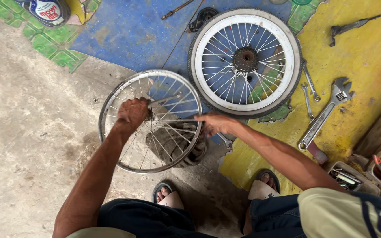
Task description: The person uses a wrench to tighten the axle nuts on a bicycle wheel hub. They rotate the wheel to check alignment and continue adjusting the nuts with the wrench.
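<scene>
1. Two hands worked on a bare wheel rim (111, 105) that lay flat on the floor, between the person's knees.
2. The left hand (132, 114) was at the middle of the rim, with its fingers (138, 104) closed tight around a small metal tool (166, 98).
3. The right hand (217, 123) rested on the far side of the rim, with its fingers touching the spokes there; if they gripped one could not be seen.
4. One grey rag (173, 143) lay under the rim.
5. One white wheel with a tyre (245, 61) lay just behind the rim.
6. One big wrench (325, 113) and two small spanners (308, 90) lay on the yellow mat (367, 48), well apart from the hands.
</scene>
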